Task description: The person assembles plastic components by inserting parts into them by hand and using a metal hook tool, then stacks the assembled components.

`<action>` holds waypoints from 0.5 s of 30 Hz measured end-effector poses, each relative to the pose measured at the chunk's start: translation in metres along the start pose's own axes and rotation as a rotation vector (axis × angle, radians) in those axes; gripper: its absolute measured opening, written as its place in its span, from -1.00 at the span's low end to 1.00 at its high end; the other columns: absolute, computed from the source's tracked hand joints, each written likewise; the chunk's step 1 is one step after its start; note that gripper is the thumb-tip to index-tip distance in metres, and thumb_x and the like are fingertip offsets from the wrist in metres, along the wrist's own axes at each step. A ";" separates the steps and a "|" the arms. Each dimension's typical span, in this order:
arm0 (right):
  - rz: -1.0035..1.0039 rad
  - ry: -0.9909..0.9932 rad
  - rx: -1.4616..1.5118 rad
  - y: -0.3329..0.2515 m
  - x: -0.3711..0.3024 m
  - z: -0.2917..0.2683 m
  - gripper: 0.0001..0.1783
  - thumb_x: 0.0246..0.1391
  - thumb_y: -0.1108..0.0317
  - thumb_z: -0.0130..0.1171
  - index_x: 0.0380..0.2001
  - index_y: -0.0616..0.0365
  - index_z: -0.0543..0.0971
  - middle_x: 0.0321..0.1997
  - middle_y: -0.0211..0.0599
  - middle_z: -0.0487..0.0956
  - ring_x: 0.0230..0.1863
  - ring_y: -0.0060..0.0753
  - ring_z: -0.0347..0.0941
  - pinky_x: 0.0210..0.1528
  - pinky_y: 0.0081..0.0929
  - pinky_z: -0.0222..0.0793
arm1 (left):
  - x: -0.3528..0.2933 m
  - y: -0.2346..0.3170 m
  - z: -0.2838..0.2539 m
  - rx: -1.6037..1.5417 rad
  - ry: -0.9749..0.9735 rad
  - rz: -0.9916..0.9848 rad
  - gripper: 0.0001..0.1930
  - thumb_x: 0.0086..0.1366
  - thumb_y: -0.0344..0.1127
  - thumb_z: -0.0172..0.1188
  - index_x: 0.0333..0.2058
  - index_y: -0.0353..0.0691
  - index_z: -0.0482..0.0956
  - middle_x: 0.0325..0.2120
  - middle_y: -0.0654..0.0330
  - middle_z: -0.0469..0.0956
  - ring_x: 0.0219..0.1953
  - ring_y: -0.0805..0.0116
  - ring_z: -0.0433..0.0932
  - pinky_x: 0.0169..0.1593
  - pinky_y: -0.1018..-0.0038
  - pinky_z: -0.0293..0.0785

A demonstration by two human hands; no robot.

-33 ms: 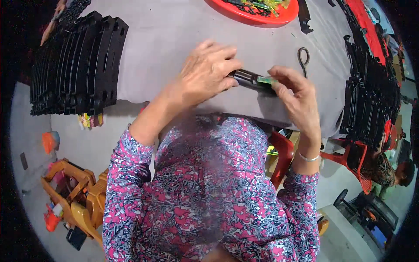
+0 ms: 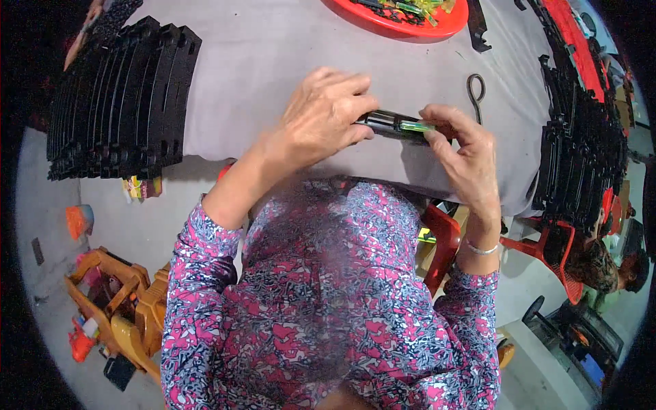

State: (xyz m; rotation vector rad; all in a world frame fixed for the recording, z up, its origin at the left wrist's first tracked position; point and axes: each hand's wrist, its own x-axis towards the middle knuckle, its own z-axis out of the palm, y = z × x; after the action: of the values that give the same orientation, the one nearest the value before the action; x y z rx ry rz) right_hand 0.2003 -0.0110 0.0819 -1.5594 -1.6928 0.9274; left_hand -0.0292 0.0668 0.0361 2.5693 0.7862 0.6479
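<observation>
Over the table's near edge, I hold a narrow black plastic bar (image 2: pixel 385 121) with long slots, tilted down toward the right. My left hand (image 2: pixel 331 109) is closed on its left end, thumb below and fingers on top. My right hand (image 2: pixel 465 143) pinches around its right end, thumb and index finger at a small clear green tube (image 2: pixel 415 126). The tube lies along the bar, over or in one of its slots; I cannot tell how deep it sits. The bar's far right end is hidden by my right fingers.
A grey cloth (image 2: pixel 253 82) covers the table. Black notched bars are stacked at left (image 2: pixel 123 102) and right (image 2: pixel 574 157). A red tray (image 2: pixel 410 31) with green tubes stands at the back. A looped metal tool (image 2: pixel 476 89) lies right of my hands; another person (image 2: pixel 605 266) is far right.
The green tube now lies more in line with the bar, and more of the bar's slots show. Both hands stay in nearly the same place.
</observation>
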 end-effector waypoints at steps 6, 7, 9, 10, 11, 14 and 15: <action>-0.369 0.106 -0.405 0.000 0.005 0.022 -0.72 -0.11 0.66 0.26 -0.25 0.23 0.61 -0.41 -0.23 0.56 -0.41 -0.26 0.43 -0.33 -0.44 0.38 | -0.003 0.006 0.006 -0.086 0.094 -0.043 -0.66 -0.07 -0.28 0.38 -0.28 -0.28 0.59 -0.41 0.10 0.42 -0.31 0.07 0.49 -0.24 0.21 0.41; -0.368 0.103 -0.405 -0.002 0.006 0.023 -0.72 -0.11 0.66 0.26 -0.25 0.23 0.61 -0.41 -0.23 0.56 -0.41 -0.26 0.43 -0.33 -0.44 0.38 | -0.004 0.006 0.006 -0.109 0.089 -0.053 -0.66 -0.06 -0.29 0.37 -0.29 -0.29 0.58 -0.41 0.10 0.42 -0.31 0.06 0.49 -0.26 0.21 0.41; -0.418 0.110 -0.445 -0.004 0.007 0.027 -0.69 -0.15 0.64 0.28 -0.24 0.19 0.61 -0.39 -0.27 0.58 -0.39 -0.25 0.43 -0.32 -0.42 0.39 | -0.005 0.005 0.007 -0.133 0.086 -0.066 -0.67 -0.05 -0.29 0.36 -0.29 -0.30 0.57 -0.41 0.09 0.42 -0.31 0.05 0.49 -0.28 0.21 0.42; -0.423 0.106 -0.442 -0.004 0.009 0.029 -0.69 -0.15 0.64 0.28 -0.24 0.19 0.61 -0.39 -0.27 0.58 -0.39 -0.25 0.43 -0.32 -0.42 0.39 | -0.004 0.004 0.007 -0.170 0.087 -0.063 -0.68 -0.04 -0.29 0.35 -0.29 -0.30 0.57 -0.41 0.08 0.41 -0.31 0.04 0.49 -0.28 0.20 0.41; -0.482 0.107 -0.478 -0.004 0.012 0.031 -0.67 -0.17 0.63 0.29 -0.24 0.18 0.62 -0.37 -0.29 0.59 -0.37 -0.26 0.44 -0.31 -0.40 0.40 | -0.003 0.004 0.007 -0.208 0.089 -0.060 -0.69 -0.02 -0.30 0.33 -0.30 -0.30 0.56 -0.41 0.08 0.41 -0.31 0.04 0.49 -0.28 0.19 0.40; -0.547 0.095 -0.539 -0.005 0.016 0.032 -0.65 -0.21 0.61 0.30 -0.24 0.15 0.62 -0.32 -0.32 0.61 -0.34 -0.26 0.45 -0.30 -0.38 0.42 | -0.004 0.003 0.008 -0.215 0.089 -0.068 -0.71 0.00 -0.30 0.32 -0.31 -0.31 0.54 -0.42 0.06 0.40 -0.32 0.02 0.48 -0.29 0.17 0.39; -0.552 0.086 -0.565 -0.005 0.016 0.032 -0.64 -0.23 0.60 0.30 -0.23 0.14 0.62 -0.30 -0.33 0.62 -0.32 -0.26 0.45 -0.29 -0.38 0.43 | -0.004 0.003 0.007 -0.216 0.090 -0.071 -0.71 0.00 -0.30 0.32 -0.31 -0.31 0.54 -0.42 0.06 0.40 -0.32 0.02 0.48 -0.29 0.17 0.39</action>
State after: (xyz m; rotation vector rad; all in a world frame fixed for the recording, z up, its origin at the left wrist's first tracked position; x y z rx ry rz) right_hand 0.1692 0.0025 0.0685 -1.2988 -2.2747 0.0995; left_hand -0.0270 0.0606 0.0301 2.3209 0.7857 0.7850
